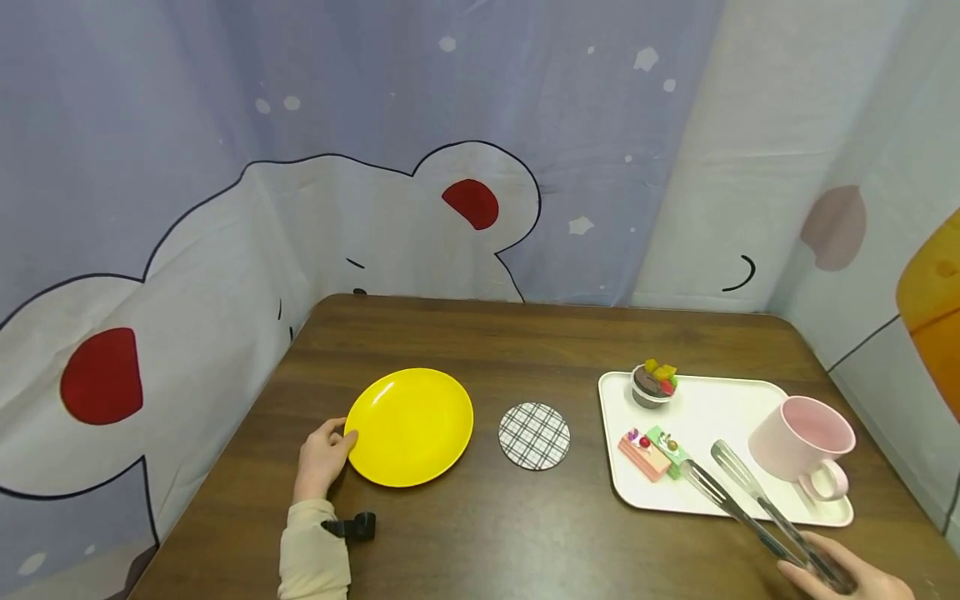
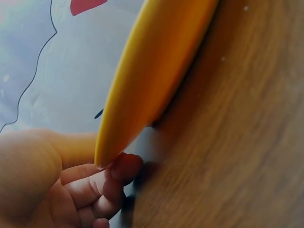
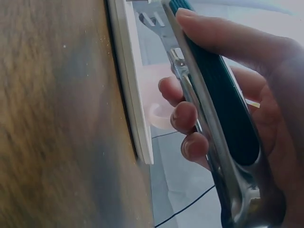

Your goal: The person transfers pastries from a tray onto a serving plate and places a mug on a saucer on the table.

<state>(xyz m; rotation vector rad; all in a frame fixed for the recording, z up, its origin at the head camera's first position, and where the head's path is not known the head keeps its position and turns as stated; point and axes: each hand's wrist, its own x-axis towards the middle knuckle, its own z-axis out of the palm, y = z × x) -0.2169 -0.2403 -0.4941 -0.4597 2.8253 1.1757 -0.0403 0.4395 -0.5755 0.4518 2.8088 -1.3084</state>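
My left hand (image 1: 322, 460) pinches the left rim of a round yellow plate (image 1: 410, 427) on the table. In the left wrist view the thumb lies over the rim of the plate (image 2: 147, 71) and the fingers are curled beneath it. My right hand (image 1: 851, 573) grips metal tongs (image 1: 757, 504) by dark handles, fingers wrapped round them in the right wrist view. The tongs' parted tips reach over a white tray (image 1: 705, 492), close to a green cake slice (image 1: 667, 450). Beside that slice lies a pink cake slice (image 1: 645, 455).
On the tray also stand a chocolate cupcake with fruit (image 1: 652, 385) and a pink mug (image 1: 798, 440). A checked round coaster (image 1: 534, 436) lies between plate and tray. Patterned curtains (image 1: 585, 167) hang behind and beside the wooden table (image 1: 525, 533).
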